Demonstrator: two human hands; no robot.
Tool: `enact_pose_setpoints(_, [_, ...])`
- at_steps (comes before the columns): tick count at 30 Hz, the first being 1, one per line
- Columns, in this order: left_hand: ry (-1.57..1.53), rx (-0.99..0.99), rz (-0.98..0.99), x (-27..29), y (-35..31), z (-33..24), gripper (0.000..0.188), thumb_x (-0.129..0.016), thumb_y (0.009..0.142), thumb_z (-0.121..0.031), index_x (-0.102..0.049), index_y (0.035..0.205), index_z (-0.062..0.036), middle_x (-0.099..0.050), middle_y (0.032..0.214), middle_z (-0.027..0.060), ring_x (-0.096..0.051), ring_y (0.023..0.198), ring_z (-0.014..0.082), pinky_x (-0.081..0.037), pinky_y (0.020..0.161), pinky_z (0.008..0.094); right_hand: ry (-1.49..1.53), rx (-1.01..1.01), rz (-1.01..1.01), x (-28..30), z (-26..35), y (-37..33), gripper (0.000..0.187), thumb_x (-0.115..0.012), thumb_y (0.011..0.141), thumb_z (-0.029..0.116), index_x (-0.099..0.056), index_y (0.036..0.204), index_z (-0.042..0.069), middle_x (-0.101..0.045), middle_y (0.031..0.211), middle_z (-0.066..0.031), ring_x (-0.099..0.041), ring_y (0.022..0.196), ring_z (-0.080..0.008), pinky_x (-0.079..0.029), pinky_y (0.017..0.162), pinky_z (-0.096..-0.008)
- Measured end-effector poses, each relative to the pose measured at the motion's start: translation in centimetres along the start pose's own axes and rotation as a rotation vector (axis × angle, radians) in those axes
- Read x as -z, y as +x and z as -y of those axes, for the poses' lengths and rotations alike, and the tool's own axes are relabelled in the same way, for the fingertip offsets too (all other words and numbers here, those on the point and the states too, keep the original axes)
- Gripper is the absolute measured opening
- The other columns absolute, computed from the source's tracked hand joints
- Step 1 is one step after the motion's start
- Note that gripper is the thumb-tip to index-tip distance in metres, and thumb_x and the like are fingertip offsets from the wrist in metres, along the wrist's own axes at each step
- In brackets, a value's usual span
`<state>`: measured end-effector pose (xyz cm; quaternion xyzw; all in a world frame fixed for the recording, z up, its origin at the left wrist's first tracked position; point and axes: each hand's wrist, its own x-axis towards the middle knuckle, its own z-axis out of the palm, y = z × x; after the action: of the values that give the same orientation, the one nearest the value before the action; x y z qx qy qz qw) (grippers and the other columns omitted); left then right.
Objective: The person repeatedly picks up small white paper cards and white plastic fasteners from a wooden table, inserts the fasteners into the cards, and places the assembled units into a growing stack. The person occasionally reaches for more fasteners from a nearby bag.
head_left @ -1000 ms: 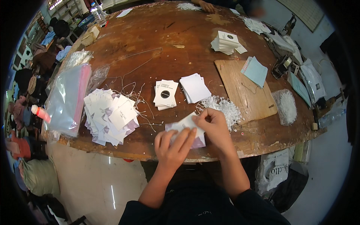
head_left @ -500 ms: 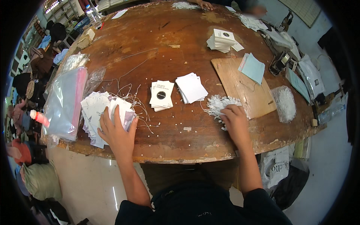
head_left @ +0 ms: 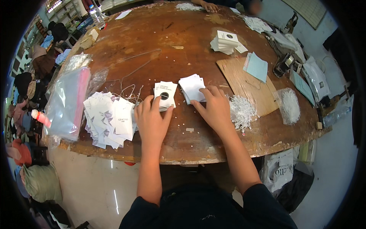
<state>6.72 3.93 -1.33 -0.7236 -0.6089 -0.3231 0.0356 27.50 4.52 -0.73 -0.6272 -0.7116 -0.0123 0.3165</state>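
My left hand, fingers apart, is at the near edge of a small stack of printed white cards with a black circle. Its fingertips reach the top card, and its thumb is by the near right corner. My right hand is also open, with its fingers at the right side of a stack of blank white cards and its thumb by the near edge. Left of my left hand lies a loose pile of white tags with strings. A heap of short white strings lies right of my right hand.
A wooden board with a pale blue card lies at right, beside a bag of white strings. Clear plastic sleeves are at left. Farther off are another card stack and another person's hand.
My left hand has left the tag pile and moved right to the printed cards. My right hand has moved left from the string heap to the blank cards.
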Motion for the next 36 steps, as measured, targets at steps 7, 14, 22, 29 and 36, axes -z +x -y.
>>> enact_pose_setpoints(7, [0.009, 0.143, 0.093, -1.7, 2.0, -0.7, 0.049, -0.080, 0.081, -0.034, -0.068, 0.111, 0.0025, -0.064, 0.113, 0.0158, -0.061, 0.101, 0.0346, -0.049, 0.090, 0.0439, -0.091, -0.092, 0.042, -2.4, 0.3, 0.8, 0.044, -0.080, 0.078, 0.034, -0.070, 0.105, 0.001, -0.065, 0.113, -0.0207, -0.061, 0.105, -0.0375, -0.052, 0.085, -0.0450])
enact_pose_setpoints(14, [0.014, 0.152, 0.063, -1.6, 2.3, -1.3, 0.049, -0.081, 0.077, -0.026, -0.068, 0.112, 0.0047, -0.068, 0.107, 0.0181, -0.064, 0.099, 0.0356, -0.051, 0.089, 0.0438, -0.131, -0.052, -0.014, -2.7, 0.3, 0.4, 0.037, -0.077, 0.078, 0.031, -0.070, 0.100, 0.001, -0.065, 0.114, -0.0195, -0.061, 0.104, -0.0348, -0.049, 0.083, -0.0468])
enact_pose_setpoints(22, [0.014, 0.126, -0.039, -1.6, 2.0, -0.5, 0.051, -0.079, 0.079, -0.026, -0.066, 0.118, 0.0029, -0.066, 0.118, 0.0150, -0.062, 0.107, 0.0329, -0.052, 0.091, 0.0419, -0.093, 0.017, -0.128, -3.1, -0.2, 0.1, 0.036, -0.074, 0.080, 0.029, -0.071, 0.103, 0.002, -0.064, 0.118, -0.0219, -0.059, 0.106, -0.0360, -0.048, 0.085, -0.0468])
enact_pose_setpoints(29, [-0.218, 0.142, -0.087, -1.0, 1.4, -0.1, 0.050, -0.077, 0.083, -0.022, -0.064, 0.122, 0.0050, -0.064, 0.121, 0.0163, -0.062, 0.110, 0.0323, -0.050, 0.095, 0.0402, -0.075, 0.029, -0.139, -3.1, -0.4, -0.1, 0.036, -0.075, 0.080, 0.028, -0.071, 0.104, 0.002, -0.064, 0.118, -0.0214, -0.060, 0.107, -0.0358, -0.048, 0.085, -0.0467])
enact_pose_setpoints(36, [-1.745, 0.620, -0.079, -0.5, 0.1, -1.0, 0.049, -0.072, 0.090, -0.013, -0.054, 0.131, 0.0054, -0.061, 0.121, 0.0069, -0.060, 0.107, 0.0154, -0.050, 0.092, 0.0313, 0.130, 0.045, -0.234, -2.0, 0.5, -0.3, 0.036, -0.075, 0.081, 0.025, -0.069, 0.107, 0.000, -0.062, 0.121, -0.0235, -0.060, 0.106, -0.0383, -0.049, 0.088, -0.0459])
